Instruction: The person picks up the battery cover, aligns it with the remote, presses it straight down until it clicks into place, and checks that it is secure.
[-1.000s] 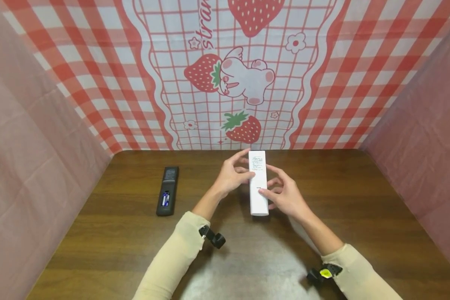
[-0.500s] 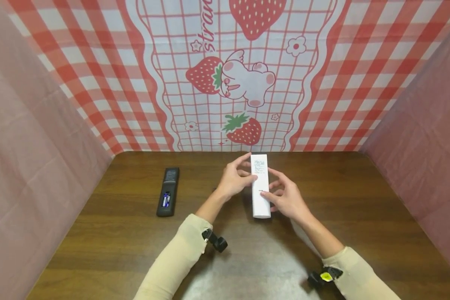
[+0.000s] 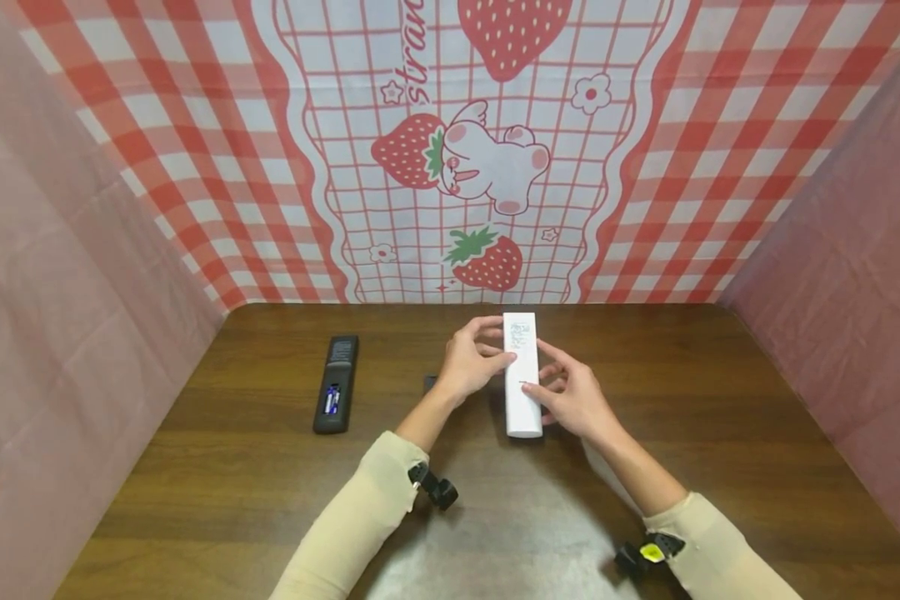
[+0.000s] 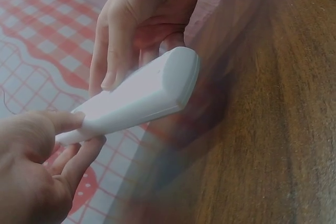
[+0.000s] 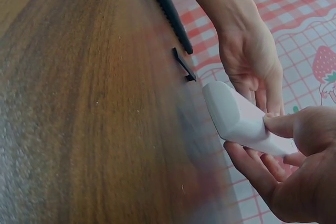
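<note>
A white remote control (image 3: 522, 367) is held face down over the table, its printed label toward the far end. My left hand (image 3: 471, 360) grips its left side near the label, with the thumb on the back. On the other side my right hand (image 3: 576, 396) holds it, thumb pressed by the small dark mark on the back. In the left wrist view the remote's rounded near end (image 4: 181, 74) faces the camera, and its cover looks closed. Both hands also show round the white body (image 5: 241, 119) in the right wrist view.
To the left on the wooden table (image 3: 217, 467) lies a black remote control (image 3: 341, 350), back up, its compartment uncovered with blue-and-silver batteries (image 3: 333, 398) inside. A thin black piece (image 5: 184, 65) lies between it and my left hand. Checkered strawberry cloth (image 3: 487, 262) hangs behind.
The white remote and both hands sit slightly lower and to the right in the head view. My left index finger has drawn down from the remote's top corner. The black piece shows beside my left wrist.
</note>
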Motion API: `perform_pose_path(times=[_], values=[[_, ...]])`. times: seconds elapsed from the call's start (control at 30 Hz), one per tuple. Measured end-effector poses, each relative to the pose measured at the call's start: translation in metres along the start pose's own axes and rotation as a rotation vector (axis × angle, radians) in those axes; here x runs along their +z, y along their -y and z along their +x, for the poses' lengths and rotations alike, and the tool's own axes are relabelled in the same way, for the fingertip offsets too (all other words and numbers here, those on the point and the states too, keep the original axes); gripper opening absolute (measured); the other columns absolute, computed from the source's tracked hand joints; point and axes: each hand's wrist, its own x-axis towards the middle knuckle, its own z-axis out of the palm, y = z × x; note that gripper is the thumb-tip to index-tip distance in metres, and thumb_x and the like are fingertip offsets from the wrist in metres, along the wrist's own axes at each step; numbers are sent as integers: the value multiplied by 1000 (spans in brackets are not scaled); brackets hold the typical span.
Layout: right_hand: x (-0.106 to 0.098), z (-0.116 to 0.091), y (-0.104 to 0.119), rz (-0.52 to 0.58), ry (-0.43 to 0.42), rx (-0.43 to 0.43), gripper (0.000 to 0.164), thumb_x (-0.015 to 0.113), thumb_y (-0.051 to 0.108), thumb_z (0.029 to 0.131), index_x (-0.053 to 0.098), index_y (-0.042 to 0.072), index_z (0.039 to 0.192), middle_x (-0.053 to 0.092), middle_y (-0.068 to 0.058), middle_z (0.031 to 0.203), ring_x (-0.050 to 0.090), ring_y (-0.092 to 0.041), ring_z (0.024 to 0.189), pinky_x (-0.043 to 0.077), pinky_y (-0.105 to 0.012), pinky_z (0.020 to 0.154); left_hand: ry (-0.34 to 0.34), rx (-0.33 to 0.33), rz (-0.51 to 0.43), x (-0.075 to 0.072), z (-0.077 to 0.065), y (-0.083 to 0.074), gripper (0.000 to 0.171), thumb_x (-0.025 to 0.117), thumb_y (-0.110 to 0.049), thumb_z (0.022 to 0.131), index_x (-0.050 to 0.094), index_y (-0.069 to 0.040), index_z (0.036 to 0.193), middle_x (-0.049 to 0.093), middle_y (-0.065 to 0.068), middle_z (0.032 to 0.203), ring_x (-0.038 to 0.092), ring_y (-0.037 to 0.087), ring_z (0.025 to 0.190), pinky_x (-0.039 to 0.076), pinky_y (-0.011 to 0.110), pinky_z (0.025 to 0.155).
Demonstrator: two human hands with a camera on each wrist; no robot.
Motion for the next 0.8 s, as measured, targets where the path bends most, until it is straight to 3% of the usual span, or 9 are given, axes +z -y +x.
perform_pose_path(times=[0.33, 0.8], values=[[0, 0, -1, -33, 17, 41, 80, 78, 3, 103, 38, -1, 173, 64, -31, 124, 74, -17, 85, 73, -40, 62, 19, -25, 48, 3, -1, 6, 64, 80, 8, 96, 62, -4, 157, 71, 27, 149, 79, 43, 120, 75, 35, 85], [-1, -1, -7, -85, 27, 92, 77, 77, 3, 105, 39, -3, 172, 66, -31, 125, 70, -19, 80, 72, -39, 61, 74, -75, 107, 9, -1, 8, 70, 77, 10, 96, 57, -2, 162, 67, 28, 154, 77, 42, 124, 74, 32, 86]])
